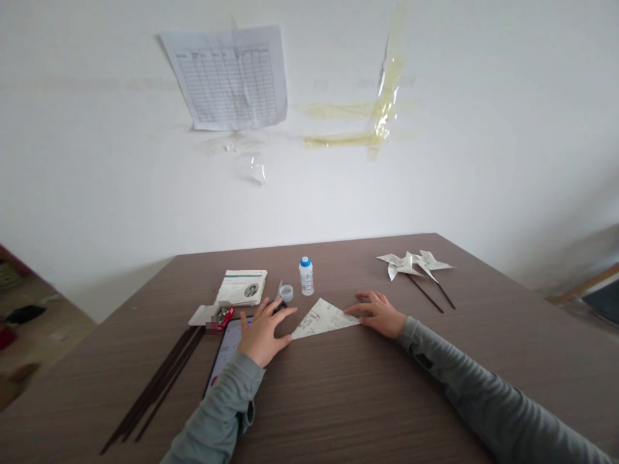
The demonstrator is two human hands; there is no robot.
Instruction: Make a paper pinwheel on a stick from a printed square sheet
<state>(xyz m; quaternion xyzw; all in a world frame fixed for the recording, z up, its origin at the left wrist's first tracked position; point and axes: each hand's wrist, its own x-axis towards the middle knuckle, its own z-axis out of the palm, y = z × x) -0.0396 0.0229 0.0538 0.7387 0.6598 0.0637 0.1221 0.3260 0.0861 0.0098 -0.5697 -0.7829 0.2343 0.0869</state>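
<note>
A printed sheet folded into a triangle [323, 318] lies flat on the brown wooden table [338, 399]. My left hand [264, 332] rests palm down beside the triangle's left corner, fingers spread, one fingertip near its edge. My right hand [378, 313] presses flat on the triangle's right corner with fingers apart. Neither hand grips anything.
A white glue bottle with a blue cap [306, 276] and a small clear cap [286, 293] stand behind the triangle. A booklet [242, 287], a small red box [220, 316], a tablet [227, 351] and several dark sticks [155, 386] lie left. Two paper pinwheels [416, 265] lie at right.
</note>
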